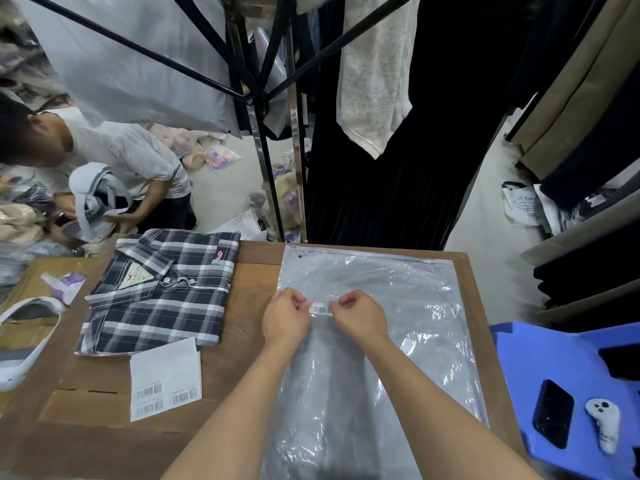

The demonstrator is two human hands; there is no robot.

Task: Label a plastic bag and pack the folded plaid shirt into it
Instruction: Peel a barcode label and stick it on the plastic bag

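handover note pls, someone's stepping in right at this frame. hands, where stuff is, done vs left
Left hand and right hand: each pinches one end of a barcode sticker, held just over the plastic bag; whether it is stuck down yet cannot be told.
Bag lies flat on the wooden table, empty, sealed edge away from the person.
Folded plaid shirt sits to the left of the bag, apart from it.
Label sheet with more barcodes lies near the shirt's front edge.
Done: sticker peeled, bag laid out.
Left: press sticker on, open bag, slide shirt in.
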